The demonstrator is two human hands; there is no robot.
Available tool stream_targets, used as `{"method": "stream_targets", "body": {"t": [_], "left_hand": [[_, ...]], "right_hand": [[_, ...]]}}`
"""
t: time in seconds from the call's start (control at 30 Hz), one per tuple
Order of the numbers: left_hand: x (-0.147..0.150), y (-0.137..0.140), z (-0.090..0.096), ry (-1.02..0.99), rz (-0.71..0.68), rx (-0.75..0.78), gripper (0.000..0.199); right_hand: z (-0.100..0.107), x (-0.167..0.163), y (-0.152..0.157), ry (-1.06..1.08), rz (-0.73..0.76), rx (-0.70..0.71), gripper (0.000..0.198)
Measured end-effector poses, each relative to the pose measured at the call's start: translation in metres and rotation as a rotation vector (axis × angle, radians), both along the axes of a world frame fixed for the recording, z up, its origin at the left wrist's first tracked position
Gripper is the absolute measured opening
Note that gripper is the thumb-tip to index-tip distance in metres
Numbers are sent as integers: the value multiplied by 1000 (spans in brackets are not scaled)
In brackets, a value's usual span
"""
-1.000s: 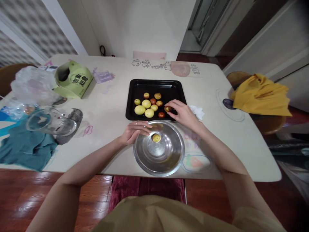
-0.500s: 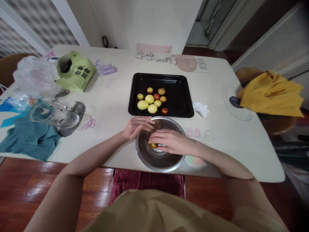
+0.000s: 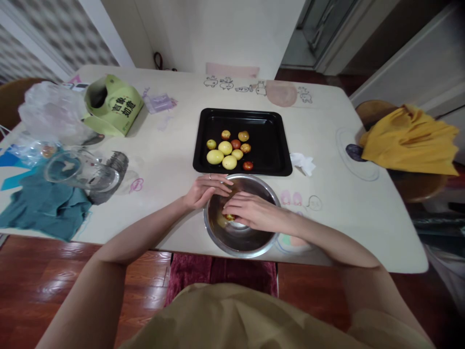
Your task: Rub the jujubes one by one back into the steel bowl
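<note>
A stainless steel bowl (image 3: pixel 250 245) stands at the table's near edge. Inside it, my right hand (image 3: pixel 252 211) has its fingers curled over a jujube (image 3: pixel 229 217), yellow with red-brown patches, largely covered by the fingers. My left hand (image 3: pixel 209 190) rests at the bowl's left rim, fingers stretched out flat over the edge and holding nothing. Just beyond the bowl lies a black baking tray (image 3: pixel 267 140). On it are several pale yellow fruits (image 3: pixel 215 156) and several smaller mottled or red jujubes (image 3: pixel 246 148).
A crumpled white tissue (image 3: pixel 303 164) lies right of the tray. On the left are a clear glass pitcher (image 3: pixel 82 172), a teal cloth (image 3: pixel 47 203), a green cardboard box (image 3: pixel 114 106) and a plastic bag (image 3: pixel 54 109). Yellow fabric (image 3: pixel 410 140) hangs over a chair at right.
My right hand has shifted very slightly inside the bowl, its fingers still over the jujube. The left hand stays at the rim, and the fruits on the tray have not moved.
</note>
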State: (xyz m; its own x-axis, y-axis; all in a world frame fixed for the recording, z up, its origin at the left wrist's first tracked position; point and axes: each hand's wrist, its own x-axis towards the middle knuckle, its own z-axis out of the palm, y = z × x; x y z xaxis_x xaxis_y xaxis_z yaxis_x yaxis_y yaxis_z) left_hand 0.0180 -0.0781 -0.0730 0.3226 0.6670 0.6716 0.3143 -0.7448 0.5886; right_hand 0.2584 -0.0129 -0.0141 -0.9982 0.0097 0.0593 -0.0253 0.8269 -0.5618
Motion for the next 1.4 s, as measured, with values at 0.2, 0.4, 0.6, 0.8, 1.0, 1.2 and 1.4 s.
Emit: {"method": "stream_targets", "body": {"t": [0.2, 0.4, 0.6, 0.8, 1.0, 1.2, 1.4], "left_hand": [[1, 1, 2, -1, -10, 23, 57], [1, 1, 4, 4, -21, 46, 57], [2, 0, 5, 17, -2, 19, 56], [1, 0, 4, 13, -6, 25, 56], [1, 0, 5, 6, -13, -7, 56], [1, 0, 6, 18, -1, 2, 57], [1, -1, 5, 18, -7, 8, 56]], "right_hand": [[1, 1, 2, 12, -13, -38, 37], [19, 9, 14, 124, -46, -89, 28], [26, 18, 60, 326, -366, -5, 26], [-3, 19, 106, 236, -443, 151, 38], [-18, 20, 118, 105, -301, 163, 67], [-19, 20, 120, 69, -317, 128, 46], [-23, 21, 122, 102, -354, 57, 44]]}}
